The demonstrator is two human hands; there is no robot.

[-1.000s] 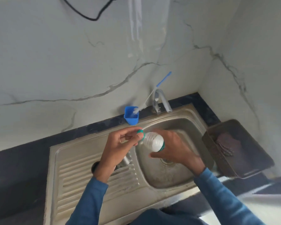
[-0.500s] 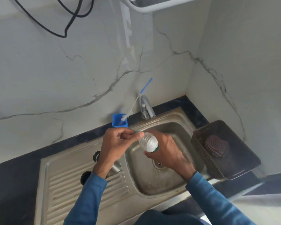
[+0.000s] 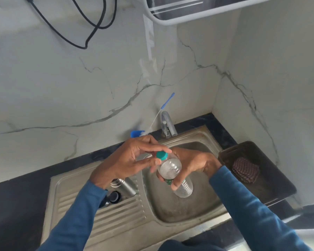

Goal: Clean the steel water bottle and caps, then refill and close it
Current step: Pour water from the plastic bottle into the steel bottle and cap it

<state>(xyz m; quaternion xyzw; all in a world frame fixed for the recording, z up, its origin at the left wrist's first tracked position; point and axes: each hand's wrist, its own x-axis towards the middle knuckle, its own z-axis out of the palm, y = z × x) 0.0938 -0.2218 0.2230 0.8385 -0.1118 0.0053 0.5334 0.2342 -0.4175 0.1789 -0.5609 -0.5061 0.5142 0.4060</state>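
Plastic bottle (image 3: 169,169), over the sink (image 3: 179,211) — likely light, thin-walled, slippery; right hand (image 3: 194,165) curled round its middle, left hand (image 3: 132,160) fingertips pinching the cap (image 3: 161,155).

Pale marble-look walls (image 3: 62,78) veined in grey meet in a corner above a dark countertop (image 3: 16,205), where a steel sink (image 3: 170,227) with a ribbed drainboard (image 3: 120,220) sits below a small chrome tap (image 3: 168,124), black cables (image 3: 91,24) loop down the back wall, and soft, even light fills the place.
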